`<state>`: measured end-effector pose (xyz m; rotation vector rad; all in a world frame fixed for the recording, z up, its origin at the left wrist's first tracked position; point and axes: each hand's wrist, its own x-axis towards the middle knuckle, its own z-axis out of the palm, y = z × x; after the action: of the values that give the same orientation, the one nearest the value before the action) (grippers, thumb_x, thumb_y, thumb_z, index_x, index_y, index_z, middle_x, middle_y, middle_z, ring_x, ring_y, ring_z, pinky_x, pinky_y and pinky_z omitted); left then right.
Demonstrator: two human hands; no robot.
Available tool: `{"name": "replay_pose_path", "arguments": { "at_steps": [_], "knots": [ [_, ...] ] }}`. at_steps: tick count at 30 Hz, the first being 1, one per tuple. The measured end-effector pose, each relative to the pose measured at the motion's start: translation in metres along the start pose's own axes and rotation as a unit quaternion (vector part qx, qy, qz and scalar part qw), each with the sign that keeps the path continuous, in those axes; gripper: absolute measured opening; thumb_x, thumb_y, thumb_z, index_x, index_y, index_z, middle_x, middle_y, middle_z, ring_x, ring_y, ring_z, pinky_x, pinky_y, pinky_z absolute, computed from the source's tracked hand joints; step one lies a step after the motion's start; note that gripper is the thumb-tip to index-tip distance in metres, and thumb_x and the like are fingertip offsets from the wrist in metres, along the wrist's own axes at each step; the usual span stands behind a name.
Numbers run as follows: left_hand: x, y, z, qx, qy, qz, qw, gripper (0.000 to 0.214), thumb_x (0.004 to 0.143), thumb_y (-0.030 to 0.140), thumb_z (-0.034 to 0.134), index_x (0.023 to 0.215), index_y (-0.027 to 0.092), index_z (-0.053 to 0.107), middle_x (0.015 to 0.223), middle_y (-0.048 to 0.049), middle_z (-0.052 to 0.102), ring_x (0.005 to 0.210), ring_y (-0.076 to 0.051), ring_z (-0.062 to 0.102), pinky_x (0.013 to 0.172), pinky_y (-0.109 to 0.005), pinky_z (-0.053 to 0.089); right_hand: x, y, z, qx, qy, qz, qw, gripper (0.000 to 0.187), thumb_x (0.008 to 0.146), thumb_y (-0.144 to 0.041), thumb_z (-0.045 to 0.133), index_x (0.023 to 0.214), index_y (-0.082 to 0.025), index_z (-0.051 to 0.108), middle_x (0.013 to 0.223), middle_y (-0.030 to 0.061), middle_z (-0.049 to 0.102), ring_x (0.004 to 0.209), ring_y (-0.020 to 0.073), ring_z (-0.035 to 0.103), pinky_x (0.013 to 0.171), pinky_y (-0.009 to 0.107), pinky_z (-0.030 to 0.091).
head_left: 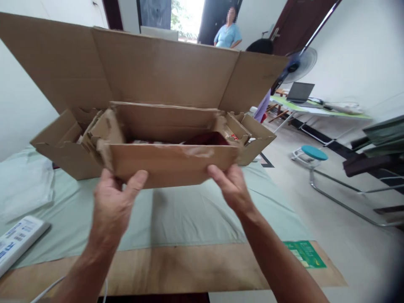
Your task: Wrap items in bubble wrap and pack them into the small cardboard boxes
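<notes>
Gripping an inner box (170, 166) at the middle of the open carton (66, 160), and you've got both hands on it!

Your left hand (112, 202) is curled part-closed on the near wall's left end, your right hand (232, 189) likewise at the right; fingers behind the cardboard can't be made out. So far: the lid (167, 71) is up on the far side, and the inner box looks neither fully nested nor clear, so that much seems left to settle. Counting up: one carton, one lid, one inner box, two hands, one dark-red thing (206, 139) inside; around you on the cloth (189, 214), one white box (20, 240) near left and some clear plastic (27, 181) behind it.
</notes>
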<state>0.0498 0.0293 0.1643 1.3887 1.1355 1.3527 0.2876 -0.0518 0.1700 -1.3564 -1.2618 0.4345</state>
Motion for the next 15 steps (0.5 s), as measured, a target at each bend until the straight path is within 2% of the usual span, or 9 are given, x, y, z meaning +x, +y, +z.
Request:
{"name": "replay_pose_path", "arguments": {
  "at_steps": [3,4,6,8,10,13,15],
  "knots": [
    [-0.020,-0.004,0.024,-0.042,-0.107,0.001,0.993,0.069,0.077,0.058,0.079,0.132,0.021,0.061,0.120,-0.0059,0.074,0.112,-0.025,0.068,0.102,-0.039,0.054,-0.032,0.007,-0.036,-0.084,0.056,-0.014,0.995,0.048,0.093,-0.058,0.064,0.121,-0.020,0.071,0.121,0.0091,0.076,0.114,0.0310,0.069,0.102,0.043,0.052],
    [-0.030,-0.009,0.027,-0.039,-0.131,-0.014,0.991,0.067,0.079,0.057,0.078,0.133,0.022,0.061,0.121,-0.0061,0.074,0.115,-0.025,0.068,0.102,-0.038,0.053,-0.045,0.009,-0.046,-0.114,0.073,-0.009,0.991,0.046,0.093,-0.056,0.065,0.121,-0.020,0.072,0.119,0.0091,0.076,0.112,0.0315,0.069,0.100,0.043,0.053],
    [-0.047,-0.022,0.024,-0.018,-0.143,-0.060,0.988,0.062,0.079,0.056,0.077,0.128,0.021,0.064,0.120,-0.0073,0.075,0.115,-0.027,0.068,0.101,-0.039,0.054,-0.067,0.011,-0.055,-0.145,0.083,0.006,0.986,0.043,0.093,-0.053,0.066,0.121,-0.021,0.072,0.116,0.0090,0.077,0.108,0.0314,0.071,0.097,0.042,0.054],
    [-0.055,-0.031,0.011,0.007,-0.115,-0.099,0.988,0.062,0.075,0.059,0.078,0.120,0.018,0.067,0.114,-0.0088,0.076,0.111,-0.029,0.070,0.099,-0.041,0.055,-0.073,0.010,-0.046,-0.134,0.063,0.021,0.989,0.042,0.094,-0.052,0.066,0.121,-0.021,0.072,0.114,0.0092,0.077,0.107,0.0311,0.071,0.097,0.042,0.055],
    [-0.050,-0.032,-0.004,0.038,-0.057,-0.112,0.991,0.062,0.070,0.063,0.080,0.111,0.018,0.068,0.105,-0.0084,0.077,0.105,-0.030,0.071,0.097,-0.044,0.056,-0.061,0.009,-0.028,-0.091,0.025,0.023,0.995,0.045,0.093,-0.054,0.066,0.122,-0.021,0.071,0.115,0.0097,0.077,0.109,0.0316,0.070,0.101,0.045,0.053],
    [-0.031,-0.020,-0.016,0.084,0.027,-0.084,0.993,0.063,0.065,0.066,0.081,0.106,0.019,0.068,0.097,-0.0059,0.077,0.099,-0.030,0.072,0.096,-0.046,0.057,-0.029,0.012,-0.003,-0.009,-0.009,0.009,1.000,0.053,0.089,-0.060,0.069,0.126,-0.022,0.069,0.119,0.0097,0.076,0.120,0.0332,0.065,0.107,0.048,0.050],
    [-0.024,-0.011,-0.013,0.093,0.042,-0.056,0.993,0.067,0.066,0.066,0.080,0.111,0.019,0.067,0.100,-0.0062,0.076,0.102,-0.031,0.071,0.098,-0.048,0.056,-0.013,0.019,0.003,0.032,-0.011,0.000,0.999,0.056,0.087,-0.063,0.071,0.125,-0.023,0.069,0.122,0.0093,0.075,0.124,0.0340,0.063,0.107,0.049,0.049]
  ]
}}
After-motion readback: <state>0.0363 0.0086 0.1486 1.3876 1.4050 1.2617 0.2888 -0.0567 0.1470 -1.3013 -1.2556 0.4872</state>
